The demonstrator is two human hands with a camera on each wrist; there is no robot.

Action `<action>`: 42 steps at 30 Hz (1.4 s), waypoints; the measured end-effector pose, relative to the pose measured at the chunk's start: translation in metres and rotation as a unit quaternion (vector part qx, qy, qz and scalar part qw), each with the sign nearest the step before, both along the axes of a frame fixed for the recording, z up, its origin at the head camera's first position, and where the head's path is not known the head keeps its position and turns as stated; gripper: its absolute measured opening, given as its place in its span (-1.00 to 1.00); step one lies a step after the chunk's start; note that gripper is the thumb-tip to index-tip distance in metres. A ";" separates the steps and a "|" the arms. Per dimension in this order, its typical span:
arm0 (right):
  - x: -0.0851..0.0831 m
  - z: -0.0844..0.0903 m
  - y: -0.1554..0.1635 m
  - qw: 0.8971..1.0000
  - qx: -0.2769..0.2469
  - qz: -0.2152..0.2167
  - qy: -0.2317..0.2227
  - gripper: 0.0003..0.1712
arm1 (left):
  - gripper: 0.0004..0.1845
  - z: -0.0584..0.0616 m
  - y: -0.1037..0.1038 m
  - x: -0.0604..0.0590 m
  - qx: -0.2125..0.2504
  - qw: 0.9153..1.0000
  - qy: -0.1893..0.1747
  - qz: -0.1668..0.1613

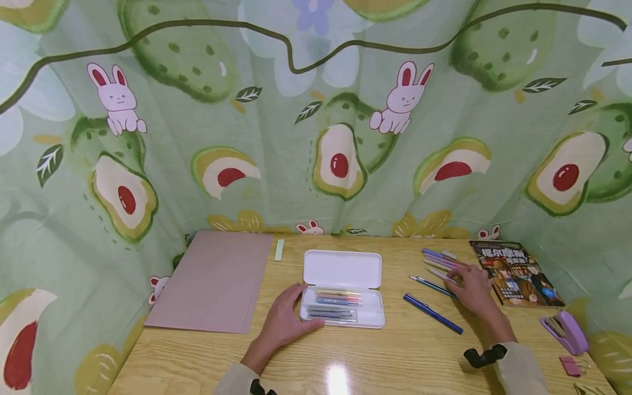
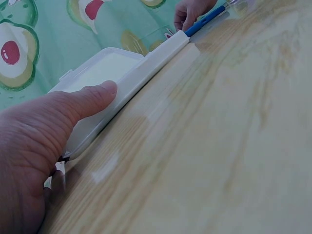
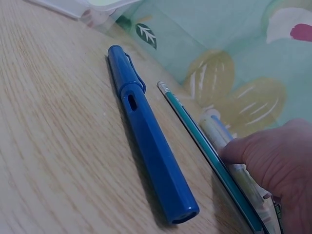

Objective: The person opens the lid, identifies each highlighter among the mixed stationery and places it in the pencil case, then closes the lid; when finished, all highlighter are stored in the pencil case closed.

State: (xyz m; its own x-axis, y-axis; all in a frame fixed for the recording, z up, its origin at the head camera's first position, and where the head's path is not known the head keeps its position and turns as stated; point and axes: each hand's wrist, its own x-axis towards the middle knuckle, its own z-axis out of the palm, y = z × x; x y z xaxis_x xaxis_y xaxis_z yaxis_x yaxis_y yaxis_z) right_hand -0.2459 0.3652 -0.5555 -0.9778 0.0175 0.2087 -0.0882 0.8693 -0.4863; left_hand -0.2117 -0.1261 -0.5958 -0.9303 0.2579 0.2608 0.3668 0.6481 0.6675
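At the far left of the wooden table [image 1: 395,356], a mauve folder [image 1: 212,282] is seen lying flat, with a pale green eraser-like strip [image 1: 279,249] just beside its upper right corner. Next, the left hand [image 1: 283,321] is found resting on the table against the left end of the open white pencil case [image 1: 345,318]. Its fingers are laid out straight and relaxed, and in the left wrist view the thumb [image 2: 92,100] is pressed along the case wall [image 2: 146,68]; nothing is pinched. Several pens and pencils are stored in the tray, and the lid [image 1: 343,269] is folded back flat toward the curtain.

To the right of the case, a blue pen [image 1: 433,314] and a green pencil [image 1: 432,286] lie loose on the table, apart from each other. The right hand [image 1: 474,291] is placed over the near end of a group of pastel pens [image 1: 441,260]. One pale pen [image 3: 229,146] is touched by the thumb, with the fingers loosely curved over it; whether it is fully pinched cannot be told.

The pens are judged light, stiff and smooth, liable to roll; a hold at mid-barrel between thumb and fingers is advised. The case is judged light, rigid plastic, likely to slide unless steadied.

Further right, a magazine [image 1: 515,271], a purple stapler [image 1: 565,329] and a pink binder clip [image 1: 571,366] are noted.
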 end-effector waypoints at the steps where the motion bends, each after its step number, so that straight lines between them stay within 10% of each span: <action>1: 0.000 0.000 0.000 1.000 0.000 0.002 0.002 -0.80 | 0.07 0.000 0.000 0.000 0.000 1.000 -0.001 0.000; 24: 0.015 0.020 -0.042 0.983 -0.050 0.101 0.147 -0.89 | 0.05 0.000 0.001 0.001 0.001 1.000 -0.015 0.001; 37: 0.021 0.015 -0.138 0.960 -0.082 0.214 0.159 -0.83 | 0.07 0.003 0.000 0.002 -0.001 1.000 -0.014 0.002; 42: 0.020 0.011 -0.173 0.967 -0.065 0.234 0.078 -0.89 | 0.06 0.001 0.001 0.001 -0.001 1.000 -0.012 0.003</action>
